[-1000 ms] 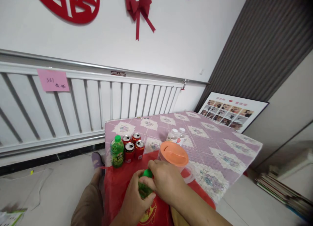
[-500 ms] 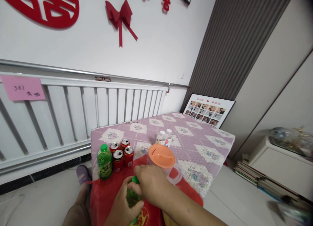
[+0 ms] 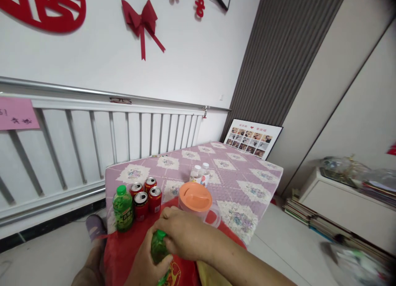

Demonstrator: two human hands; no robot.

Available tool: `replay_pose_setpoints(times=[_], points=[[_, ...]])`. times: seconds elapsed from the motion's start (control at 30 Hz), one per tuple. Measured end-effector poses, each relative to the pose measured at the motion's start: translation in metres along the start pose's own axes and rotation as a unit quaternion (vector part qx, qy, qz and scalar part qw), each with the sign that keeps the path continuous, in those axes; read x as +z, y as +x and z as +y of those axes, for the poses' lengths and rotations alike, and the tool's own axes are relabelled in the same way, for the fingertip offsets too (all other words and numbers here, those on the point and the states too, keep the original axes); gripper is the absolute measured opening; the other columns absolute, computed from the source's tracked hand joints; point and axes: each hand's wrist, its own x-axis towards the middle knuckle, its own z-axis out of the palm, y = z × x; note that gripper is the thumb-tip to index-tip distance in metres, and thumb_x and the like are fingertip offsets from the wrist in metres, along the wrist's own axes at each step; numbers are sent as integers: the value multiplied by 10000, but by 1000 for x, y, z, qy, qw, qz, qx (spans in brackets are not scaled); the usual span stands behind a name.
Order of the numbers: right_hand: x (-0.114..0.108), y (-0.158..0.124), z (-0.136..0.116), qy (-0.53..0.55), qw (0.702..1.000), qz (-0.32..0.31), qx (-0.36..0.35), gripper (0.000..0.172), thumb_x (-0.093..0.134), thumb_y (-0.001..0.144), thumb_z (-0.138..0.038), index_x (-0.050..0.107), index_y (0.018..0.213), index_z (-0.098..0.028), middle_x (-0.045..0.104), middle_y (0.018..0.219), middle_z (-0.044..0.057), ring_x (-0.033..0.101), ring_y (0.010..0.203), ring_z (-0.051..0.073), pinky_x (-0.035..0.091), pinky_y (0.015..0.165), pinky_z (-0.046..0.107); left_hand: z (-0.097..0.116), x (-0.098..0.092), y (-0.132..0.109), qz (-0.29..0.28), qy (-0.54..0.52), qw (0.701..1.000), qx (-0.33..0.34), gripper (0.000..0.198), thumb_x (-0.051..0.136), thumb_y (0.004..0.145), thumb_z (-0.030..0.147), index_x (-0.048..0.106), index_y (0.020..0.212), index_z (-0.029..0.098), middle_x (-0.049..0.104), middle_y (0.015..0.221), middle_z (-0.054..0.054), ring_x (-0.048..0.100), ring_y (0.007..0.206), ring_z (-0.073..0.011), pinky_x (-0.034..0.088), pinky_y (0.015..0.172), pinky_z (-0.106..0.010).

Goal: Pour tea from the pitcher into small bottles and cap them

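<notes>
My left hand is wrapped around the body of a green drink bottle at the bottom of the view. Over its top, my right hand is closed at the green cap, with the fingers curled around it. The cap is partly hidden by that hand, so whether it is loose cannot be seen. Just beyond my right hand stands a clear pitcher with an orange lid. To the left, another green bottle stands upright beside several red drink cans.
A red cloth or bag lies over the near part of the table, on a purple flowered tablecloth. Two small clear bottles stand behind the pitcher. A white radiator runs along the wall; a photo board leans at the far end.
The view has swung slightly right, so the table and its things appear further left. Both hands stay on the bottle; my right hand has turned a little at the cap.
</notes>
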Motion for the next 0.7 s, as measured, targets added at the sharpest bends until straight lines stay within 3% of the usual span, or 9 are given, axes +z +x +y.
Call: replay_pose_setpoints(times=[0.1, 0.2, 0.37, 0.6, 0.7], points=[[0, 0, -4, 6, 999, 25, 34, 610, 715, 753, -448, 553, 1296, -221, 640, 1111, 84, 605, 1019, 264, 485, 762, 317, 0, 1, 0, 10, 1, 1000, 11, 579, 618, 620, 302, 497, 1169, 161, 728, 1068, -138, 717, 949, -302, 591, 829, -442], [-2, 4, -12, -24, 993, 46, 108, 607, 617, 775, -639, 628, 1155, -165, 678, 1056, 129, 642, 959, 314, 507, 736, 382, -1, 0, 1, 9, -4, 999, 34, 518, 626, 623, 280, 523, 1119, 170, 732, 1052, -131, 709, 986, -303, 588, 849, -437], [-8, 9, -21, -101, 982, 17, 159, 434, 531, 874, -546, 678, 964, -148, 737, 928, 154, 686, 830, 308, 502, 663, 371, 3, -3, 1, 6, 12, 999, 45, 458, 649, 604, 243, 545, 1047, 193, 737, 1008, -106, 722, 898, -284, 595, 824, -431], [-2, 8, -16, -94, 990, 21, 105, 258, 577, 815, -366, 679, 959, -177, 711, 956, 94, 662, 859, 259, 464, 620, 304, 5, -2, 1, -3, 8, 1000, 24, 551, 648, 620, 271, 492, 1140, 179, 719, 1055, -126, 708, 942, -288, 586, 829, -428], [-3, 5, -14, -72, 995, 14, 74, 320, 612, 753, -292, 657, 1055, -195, 691, 1008, 80, 649, 888, 249, 451, 619, 292, 5, -3, 2, -4, 5, 1000, 16, 591, 638, 623, 296, 464, 1173, 168, 712, 1086, -147, 705, 967, -298, 583, 836, -430]])
